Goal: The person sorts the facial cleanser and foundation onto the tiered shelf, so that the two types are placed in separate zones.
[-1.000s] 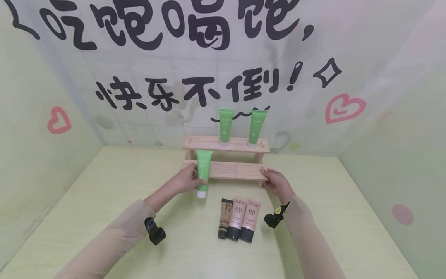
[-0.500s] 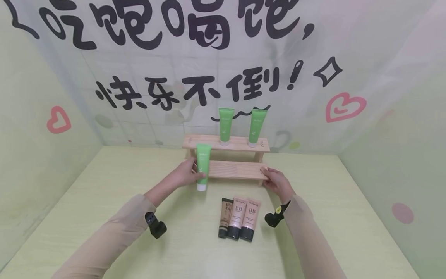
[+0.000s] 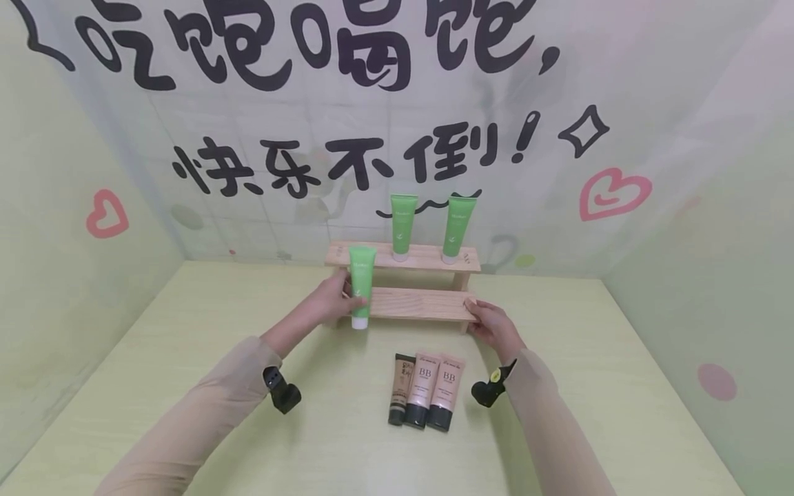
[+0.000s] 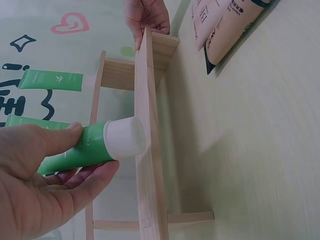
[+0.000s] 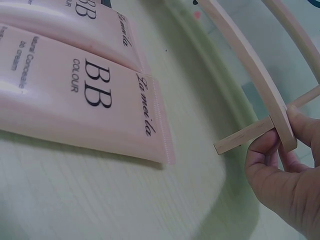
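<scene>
My left hand [image 3: 331, 297] pinches a green tube [image 3: 362, 282] with a white cap, cap down, at the left end of a two-step wooden rack [image 3: 415, 303]. In the left wrist view the white cap [image 4: 125, 137] appears by the edge of the lower step; whether they touch I cannot tell. Thumb above and fingers below, my right hand [image 3: 494, 325] grips the right end of that lower step, as the right wrist view also shows at the step's end [image 5: 285, 135]. Two more green tubes, one on the left [image 3: 403, 227] and one on the right [image 3: 457, 229], stand cap down on the upper step.
On the table in front of the rack lie two pink BB cream tubes [image 3: 423, 386] with black caps, beside a slimmer brown tube [image 3: 400, 389]. A wall sheet with large black writing [image 3: 366, 162] stands behind the rack, and side walls flank the table [image 3: 205, 296].
My left hand has raised the green tube and moved it away from me, up over the left end of the lower step. My right hand has kept its grip in place.
</scene>
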The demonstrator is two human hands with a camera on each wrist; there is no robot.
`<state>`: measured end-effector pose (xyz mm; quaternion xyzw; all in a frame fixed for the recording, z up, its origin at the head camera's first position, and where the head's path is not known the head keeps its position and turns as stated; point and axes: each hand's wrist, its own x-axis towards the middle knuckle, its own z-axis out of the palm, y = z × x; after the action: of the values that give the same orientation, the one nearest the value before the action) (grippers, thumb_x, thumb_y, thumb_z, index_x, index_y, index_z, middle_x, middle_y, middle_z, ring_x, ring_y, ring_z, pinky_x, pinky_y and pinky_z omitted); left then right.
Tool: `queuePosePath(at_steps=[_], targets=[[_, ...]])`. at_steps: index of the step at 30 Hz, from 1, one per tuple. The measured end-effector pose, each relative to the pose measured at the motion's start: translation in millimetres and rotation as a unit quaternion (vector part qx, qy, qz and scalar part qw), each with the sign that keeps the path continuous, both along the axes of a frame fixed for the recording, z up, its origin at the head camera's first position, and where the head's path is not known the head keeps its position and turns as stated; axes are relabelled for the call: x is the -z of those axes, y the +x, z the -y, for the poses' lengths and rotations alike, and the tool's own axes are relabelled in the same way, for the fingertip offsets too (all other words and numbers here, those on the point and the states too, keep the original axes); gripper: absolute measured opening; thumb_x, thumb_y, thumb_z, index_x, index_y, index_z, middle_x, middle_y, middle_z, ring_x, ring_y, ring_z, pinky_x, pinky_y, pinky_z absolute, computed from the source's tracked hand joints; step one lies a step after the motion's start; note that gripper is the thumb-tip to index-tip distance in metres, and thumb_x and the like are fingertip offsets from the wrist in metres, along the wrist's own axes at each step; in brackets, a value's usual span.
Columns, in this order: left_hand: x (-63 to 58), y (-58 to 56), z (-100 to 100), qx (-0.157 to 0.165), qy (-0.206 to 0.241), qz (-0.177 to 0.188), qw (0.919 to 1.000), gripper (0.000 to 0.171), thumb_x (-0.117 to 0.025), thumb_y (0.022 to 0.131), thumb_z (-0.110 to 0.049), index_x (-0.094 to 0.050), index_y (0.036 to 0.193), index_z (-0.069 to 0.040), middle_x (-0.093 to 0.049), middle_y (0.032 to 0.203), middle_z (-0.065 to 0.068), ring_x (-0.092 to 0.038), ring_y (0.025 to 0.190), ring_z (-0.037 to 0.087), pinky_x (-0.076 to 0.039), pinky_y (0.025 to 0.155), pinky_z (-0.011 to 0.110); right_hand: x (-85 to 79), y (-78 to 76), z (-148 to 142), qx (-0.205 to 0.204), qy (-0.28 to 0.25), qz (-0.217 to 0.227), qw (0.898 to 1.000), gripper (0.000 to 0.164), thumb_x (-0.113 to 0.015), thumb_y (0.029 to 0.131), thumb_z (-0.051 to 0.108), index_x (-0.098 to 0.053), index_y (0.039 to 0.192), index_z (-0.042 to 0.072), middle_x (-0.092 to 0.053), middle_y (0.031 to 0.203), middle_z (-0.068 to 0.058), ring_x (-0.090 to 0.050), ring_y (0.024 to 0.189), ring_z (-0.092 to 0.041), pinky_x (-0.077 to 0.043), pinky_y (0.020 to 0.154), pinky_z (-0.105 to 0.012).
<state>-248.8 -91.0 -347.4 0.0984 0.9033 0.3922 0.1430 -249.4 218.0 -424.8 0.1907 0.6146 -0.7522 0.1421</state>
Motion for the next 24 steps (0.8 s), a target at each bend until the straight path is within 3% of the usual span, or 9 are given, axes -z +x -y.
queuePosePath(at_steps=[7,16,24], targets=[[-5.4,-6.2,-1,0.002,-0.014,-0.017,0.9998,0.048,-0.062,0.086,-0.019,-0.039,0.122,0.004,-0.055,0.101,0.015,-0.056,0.088,0.023,-0.051,0.069,0.026,0.0,-0.7,-1,0.004,0.006,0.002,1.0,0.057,-0.048,0.095,0.019,-0.024,0.141,-0.004,-0.054,0.074,0.007,-0.046,0.065,-0.002,-0.037,0.057,-0.015],[-8.7,-16.0,0,-0.007,-0.016,-0.021,0.9996,0.05,-0.062,0.086,-0.021,-0.038,0.122,0.004,-0.055,0.11,0.02,-0.057,0.099,0.029,-0.053,0.082,0.035,0.9,0.3,-2,0.009,0.006,0.009,1.0,0.055,-0.048,0.094,0.019,-0.026,0.141,-0.002,-0.055,0.076,0.007,-0.049,0.067,-0.002,-0.039,0.058,-0.015],[-11.9,-26.1,3,-0.024,-0.01,-0.019,0.9995,0.048,-0.061,0.087,-0.019,-0.037,0.122,0.003,-0.053,0.112,0.019,-0.056,0.101,0.03,-0.053,0.084,0.036,0.2,0.6,-2,0.003,-0.015,-0.001,1.0,0.056,-0.047,0.095,0.017,-0.023,0.142,-0.003,-0.057,0.079,0.005,-0.054,0.069,-0.001,-0.041,0.059,-0.013]])
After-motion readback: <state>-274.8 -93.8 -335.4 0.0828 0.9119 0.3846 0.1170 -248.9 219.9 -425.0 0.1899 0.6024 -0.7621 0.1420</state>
